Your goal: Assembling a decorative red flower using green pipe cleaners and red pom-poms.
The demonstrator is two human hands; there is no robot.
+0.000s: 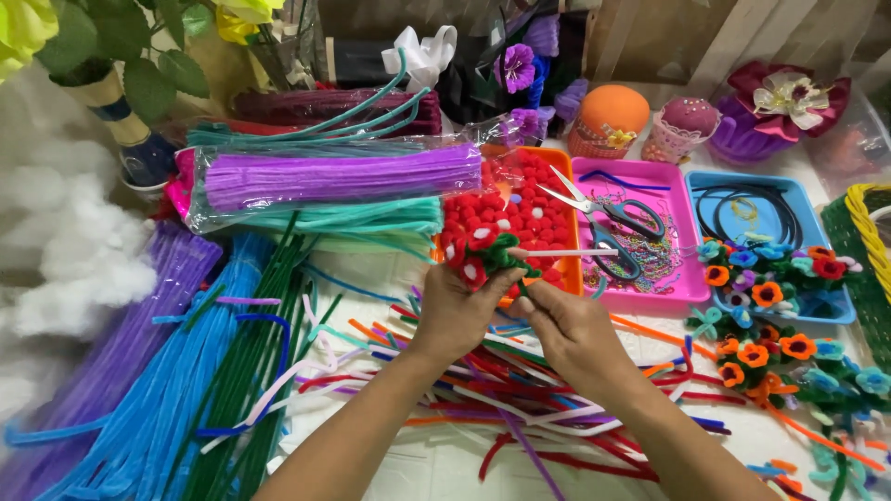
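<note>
Left hand closed round a small bunch of red pipe-cleaner flowers w/ green wrap, held above the desk's middle. Right hand fingers pinched at the bunch's base, beside a thin pink-white stick pointing right; can't tell which hand grips it. 3 trays along the far edge: orange tray w/ red pompoms, pink tray w/ 1 pair of scissors, blue tray. Loose pipe cleaners beneath the hands, too tangled to count. Finished flowers at right, partly cut off.
</note>
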